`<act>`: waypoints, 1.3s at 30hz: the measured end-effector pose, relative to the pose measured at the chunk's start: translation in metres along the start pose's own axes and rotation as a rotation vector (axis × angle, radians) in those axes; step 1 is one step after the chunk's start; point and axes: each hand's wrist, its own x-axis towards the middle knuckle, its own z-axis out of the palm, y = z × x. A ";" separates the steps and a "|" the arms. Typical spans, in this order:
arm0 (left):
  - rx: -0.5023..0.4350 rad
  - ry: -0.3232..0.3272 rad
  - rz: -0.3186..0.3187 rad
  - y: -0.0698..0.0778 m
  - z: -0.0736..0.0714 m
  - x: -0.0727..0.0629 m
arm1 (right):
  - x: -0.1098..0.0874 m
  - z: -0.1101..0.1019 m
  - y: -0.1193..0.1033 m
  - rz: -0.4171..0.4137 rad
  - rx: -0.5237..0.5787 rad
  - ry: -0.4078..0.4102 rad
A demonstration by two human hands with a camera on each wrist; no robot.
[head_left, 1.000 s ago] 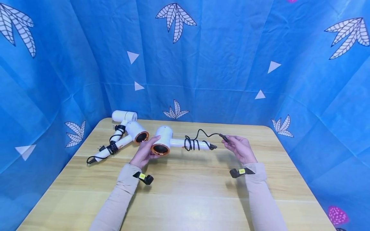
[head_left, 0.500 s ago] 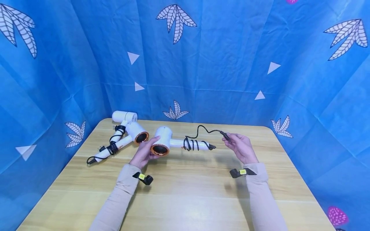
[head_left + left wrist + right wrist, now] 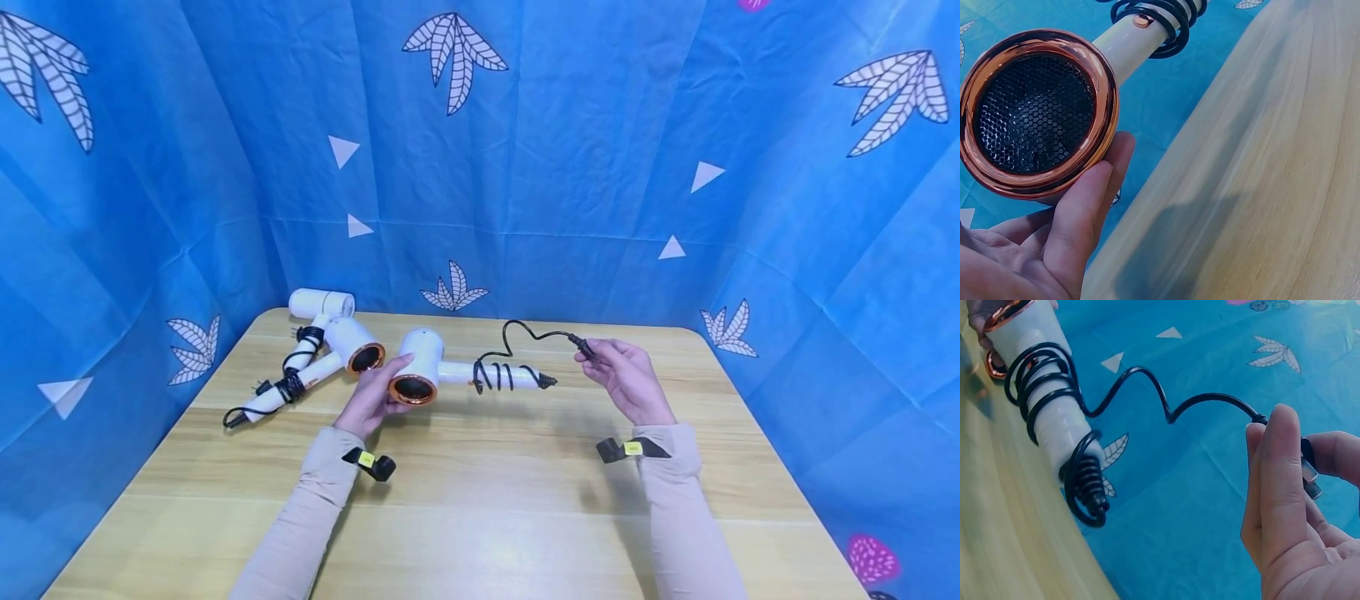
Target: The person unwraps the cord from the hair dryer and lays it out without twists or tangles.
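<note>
In the head view my left hand point(image 3: 366, 402) grips a white hair dryer point(image 3: 423, 350) by its barrel, holding it up off the table with the handle pointing right. Its copper-rimmed mesh end point(image 3: 1036, 114) faces the camera in the left wrist view. A black cord point(image 3: 1213, 397) winds in loose coils around the handle, and a free length of it runs across to my right hand point(image 3: 628, 385). Between thumb and fingers that hand pinches the plug point(image 3: 582, 345) at the cord's end. Metal prongs point(image 3: 1311, 478) poke out past the fingers in the right wrist view.
Two more white hair dryers lie at the left of the wooden table point(image 3: 495, 517): a copper-rimmed one point(image 3: 352, 343) in front and another point(image 3: 322, 303) behind it. Black cords are wrapped around both handles. Blue patterned cloth point(image 3: 585, 150) hangs behind and at both sides.
The plug in my right hand has risen slightly, and the free stretch of cord arches higher. The coils at the handle look a little looser. My left hand has barely moved.
</note>
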 end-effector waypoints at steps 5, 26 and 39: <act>0.013 0.011 -0.010 0.000 0.000 0.000 | -0.004 0.005 -0.006 -0.008 0.006 -0.016; 0.008 0.029 -0.014 0.004 0.000 -0.003 | -0.010 0.011 -0.009 0.026 -0.095 -0.154; -0.054 0.032 -0.014 0.005 -0.001 -0.001 | -0.011 0.013 -0.006 0.060 -0.135 -0.247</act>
